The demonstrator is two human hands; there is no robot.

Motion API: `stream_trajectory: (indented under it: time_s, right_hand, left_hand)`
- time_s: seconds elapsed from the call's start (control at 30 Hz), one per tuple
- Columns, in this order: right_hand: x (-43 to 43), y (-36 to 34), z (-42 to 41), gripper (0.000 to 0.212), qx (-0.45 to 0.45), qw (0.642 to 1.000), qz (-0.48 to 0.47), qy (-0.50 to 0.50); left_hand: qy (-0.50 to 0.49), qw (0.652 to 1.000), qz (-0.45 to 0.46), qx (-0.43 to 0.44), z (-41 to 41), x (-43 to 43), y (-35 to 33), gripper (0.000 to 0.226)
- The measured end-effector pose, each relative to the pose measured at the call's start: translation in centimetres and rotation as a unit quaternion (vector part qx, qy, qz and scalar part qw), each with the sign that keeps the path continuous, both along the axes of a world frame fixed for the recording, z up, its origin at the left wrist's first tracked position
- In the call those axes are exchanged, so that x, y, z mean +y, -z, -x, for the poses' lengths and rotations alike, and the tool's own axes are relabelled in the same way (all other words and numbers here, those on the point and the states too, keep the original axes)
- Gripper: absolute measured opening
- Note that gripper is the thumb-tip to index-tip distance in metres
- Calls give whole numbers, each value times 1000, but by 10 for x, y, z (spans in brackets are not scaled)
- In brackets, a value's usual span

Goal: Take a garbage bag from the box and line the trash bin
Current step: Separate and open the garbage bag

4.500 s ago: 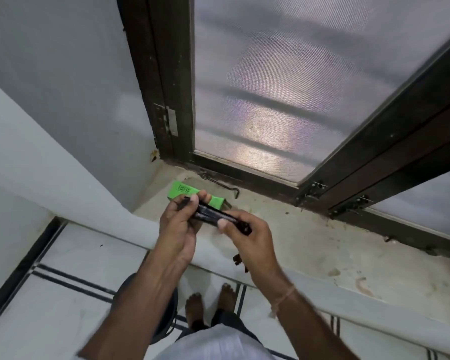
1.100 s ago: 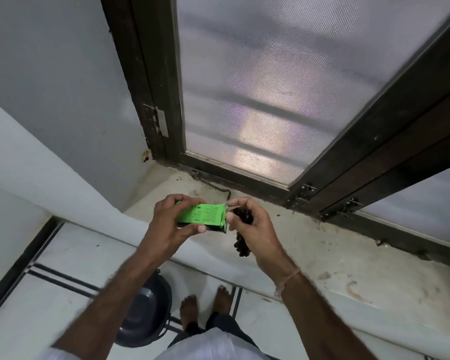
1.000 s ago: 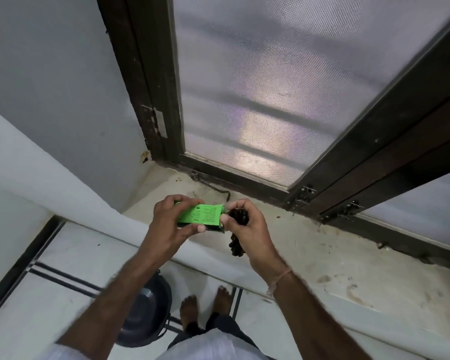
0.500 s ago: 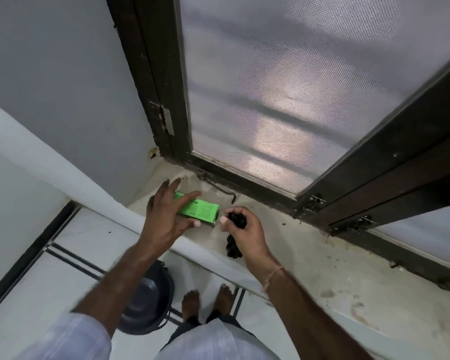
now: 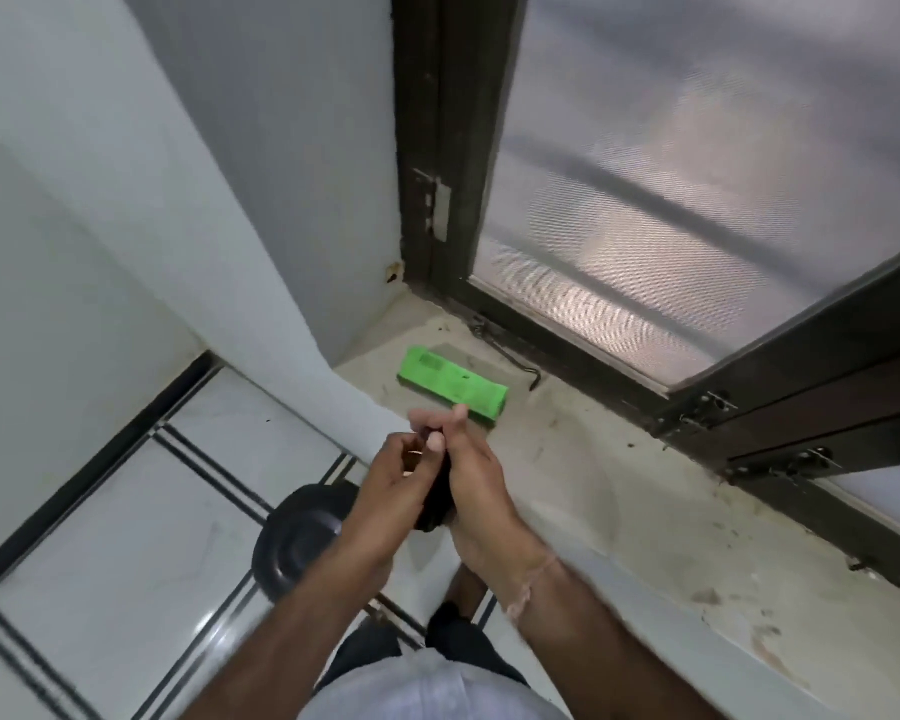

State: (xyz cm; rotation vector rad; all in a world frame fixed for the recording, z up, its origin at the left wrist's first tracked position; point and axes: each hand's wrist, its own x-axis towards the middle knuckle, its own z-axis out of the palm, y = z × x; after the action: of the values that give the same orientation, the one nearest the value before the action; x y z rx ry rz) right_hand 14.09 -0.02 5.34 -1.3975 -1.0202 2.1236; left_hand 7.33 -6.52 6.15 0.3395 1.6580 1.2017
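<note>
Both hands meet above the ledge's front edge; the right hand (image 5: pixel 476 480) clenches a rolled black plastic garbage bag (image 5: pixel 435 504), and the left hand (image 5: pixel 391 472) pinches its upper end; the flat green cardboard box (image 5: pixel 450 383) lies released on the stained stone window ledge (image 5: pixel 619 501) just beyond the hands; the round black trash bin (image 5: pixel 294 540) stands on the floor below the left wrist.

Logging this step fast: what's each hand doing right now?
Left hand: closed, pinching the top of the black folded plastic garbage bag.
Right hand: closed around the same bag.
</note>
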Motion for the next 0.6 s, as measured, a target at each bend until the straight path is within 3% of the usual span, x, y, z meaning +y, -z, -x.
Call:
stream_trajectory:
  time_s: [0.13,0.27,0.37,0.43,0.53,0.6]
  right_hand:
    - [-26,-5,24,50,12,1000,10,-20]
    - [-66,6,43,27,0,997,-40,-60]
    - [-105,15,68,23,-44,995,-77,-44]
    - [-142,19,95,27,-89,986,-142,-26]
    - [-191,20,133,40,-135,958,-246,-65]
    - [-230,11,161,38,-122,956,-252,-84]
  left_hand:
    - [-61,998,6,19,33,-26,0,27]
    - [-158,987,21,-21,79,-68,-1,31]
    - [-180,982,30,-47,120,-107,8,33]
    - [-147,987,5,-68,153,-148,10,44]
    - [-12,995,-21,-96,191,-203,-4,68]
    - [72,995,-54,-50,218,-241,-11,57]
